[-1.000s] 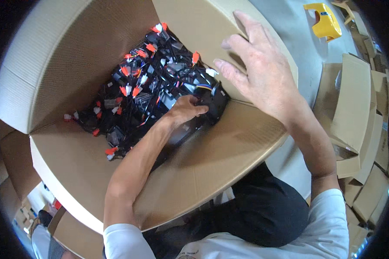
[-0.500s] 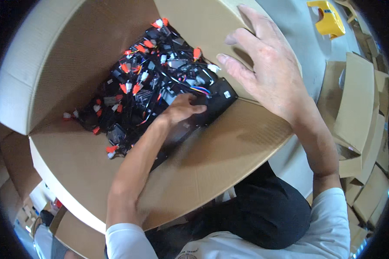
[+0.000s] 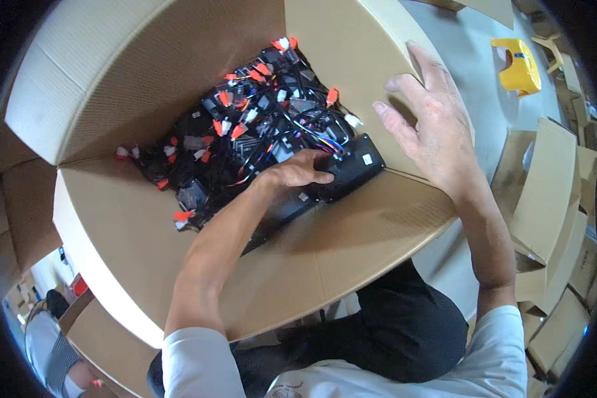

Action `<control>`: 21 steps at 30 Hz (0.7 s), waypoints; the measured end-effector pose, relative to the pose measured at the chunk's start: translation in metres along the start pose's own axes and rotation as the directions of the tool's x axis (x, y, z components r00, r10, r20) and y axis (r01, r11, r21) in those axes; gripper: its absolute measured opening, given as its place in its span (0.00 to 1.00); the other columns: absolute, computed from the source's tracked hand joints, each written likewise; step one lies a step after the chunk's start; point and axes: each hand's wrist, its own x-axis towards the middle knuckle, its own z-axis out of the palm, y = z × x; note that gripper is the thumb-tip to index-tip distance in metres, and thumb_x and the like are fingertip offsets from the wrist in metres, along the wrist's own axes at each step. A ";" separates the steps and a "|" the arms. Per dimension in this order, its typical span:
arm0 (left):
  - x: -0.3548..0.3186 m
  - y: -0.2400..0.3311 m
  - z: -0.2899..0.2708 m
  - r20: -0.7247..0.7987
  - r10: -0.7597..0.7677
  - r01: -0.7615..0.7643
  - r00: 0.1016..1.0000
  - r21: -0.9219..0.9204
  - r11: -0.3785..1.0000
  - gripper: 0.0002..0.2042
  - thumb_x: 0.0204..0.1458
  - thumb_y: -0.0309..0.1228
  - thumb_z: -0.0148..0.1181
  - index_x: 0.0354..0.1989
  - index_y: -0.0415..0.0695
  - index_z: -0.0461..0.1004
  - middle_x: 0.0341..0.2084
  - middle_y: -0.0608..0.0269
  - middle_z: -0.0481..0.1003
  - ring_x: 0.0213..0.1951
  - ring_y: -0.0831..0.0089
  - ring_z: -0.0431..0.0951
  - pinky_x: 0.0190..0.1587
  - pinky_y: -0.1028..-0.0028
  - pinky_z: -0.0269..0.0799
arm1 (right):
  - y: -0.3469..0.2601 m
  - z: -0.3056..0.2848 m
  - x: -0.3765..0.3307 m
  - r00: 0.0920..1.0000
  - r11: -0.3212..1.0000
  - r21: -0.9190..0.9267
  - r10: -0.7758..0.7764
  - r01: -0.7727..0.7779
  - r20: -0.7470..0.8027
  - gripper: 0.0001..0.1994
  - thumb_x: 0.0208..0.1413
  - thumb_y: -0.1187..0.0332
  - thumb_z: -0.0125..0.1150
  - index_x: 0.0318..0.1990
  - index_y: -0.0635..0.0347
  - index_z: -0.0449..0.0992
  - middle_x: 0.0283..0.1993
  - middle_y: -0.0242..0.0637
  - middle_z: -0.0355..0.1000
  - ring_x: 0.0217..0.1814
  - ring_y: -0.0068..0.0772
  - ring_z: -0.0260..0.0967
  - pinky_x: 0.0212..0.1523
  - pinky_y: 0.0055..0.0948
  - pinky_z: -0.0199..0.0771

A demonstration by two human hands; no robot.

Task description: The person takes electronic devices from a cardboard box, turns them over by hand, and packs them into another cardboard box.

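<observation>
A large open cardboard box (image 3: 351,249) stands in front of me, holding a heap of black electronic units (image 3: 245,142) with cables and red and white connectors. Inside it, my left hand (image 3: 297,171) is closed on the near-left end of a flat black rectangular case (image 3: 361,164) with a small white label. The thumb lies along the top of that case; some fingertips are hidden among the cables. Another dark flat case (image 3: 282,212) lies below my wrist. My right hand (image 3: 434,126), fingers spread and holding nothing, is at the box's right wall.
On the grey floor to the right are a yellow plastic piece (image 3: 516,66), shaped like a step stool, and several open cartons (image 3: 544,199). More cardboard (image 3: 106,335) stands at the lower left. Beyond it, a person in a light top (image 3: 43,341) is partly visible.
My left hand has closed on the end of the labelled black case, which now sits tilted apart from the case below. The view has shifted slightly; my right hand stays spread by the wall.
</observation>
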 end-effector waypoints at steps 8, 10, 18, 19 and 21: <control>0.005 0.000 0.005 -0.030 -0.007 0.019 1.000 0.429 0.903 0.42 0.78 0.47 0.65 0.89 0.33 0.57 0.78 0.31 0.74 0.79 0.43 0.75 0.83 0.54 0.68 | 0.001 0.003 0.002 1.000 1.000 -0.019 0.010 -0.010 0.004 0.19 0.68 0.59 0.79 0.57 0.64 0.86 0.83 0.64 0.67 0.81 0.70 0.70 0.80 0.59 0.72; 0.011 -0.006 0.005 0.043 -0.048 0.021 0.998 0.483 0.876 0.41 0.81 0.51 0.60 0.88 0.31 0.57 0.78 0.29 0.73 0.79 0.39 0.74 0.83 0.52 0.68 | 0.002 0.004 -0.002 1.000 1.000 -0.018 -0.008 0.008 -0.003 0.19 0.68 0.59 0.79 0.57 0.65 0.86 0.82 0.64 0.67 0.80 0.70 0.70 0.80 0.59 0.72; 0.005 -0.051 0.022 -0.180 0.043 0.047 0.983 0.467 0.883 0.37 0.79 0.47 0.62 0.85 0.34 0.62 0.75 0.30 0.77 0.78 0.40 0.76 0.80 0.51 0.70 | 0.001 0.002 0.005 1.000 0.998 0.064 0.022 -0.022 0.004 0.15 0.69 0.64 0.79 0.55 0.62 0.85 0.88 0.61 0.64 0.86 0.71 0.67 0.83 0.56 0.71; 0.001 -0.057 0.027 -0.286 0.078 0.101 0.955 0.562 0.821 0.36 0.78 0.47 0.64 0.84 0.35 0.65 0.73 0.33 0.79 0.76 0.41 0.78 0.78 0.50 0.72 | -0.002 0.007 0.007 1.000 0.998 0.060 -0.007 0.008 -0.019 0.16 0.68 0.63 0.79 0.55 0.63 0.85 0.85 0.62 0.67 0.83 0.71 0.69 0.82 0.57 0.72; 0.013 -0.036 0.051 -0.372 0.061 0.247 0.926 0.723 0.645 0.34 0.73 0.50 0.70 0.77 0.38 0.73 0.69 0.38 0.81 0.72 0.45 0.80 0.73 0.47 0.76 | 0.000 0.001 0.006 1.000 1.000 0.017 -0.021 0.021 -0.019 0.16 0.67 0.63 0.79 0.55 0.63 0.85 0.84 0.63 0.69 0.81 0.71 0.71 0.80 0.57 0.73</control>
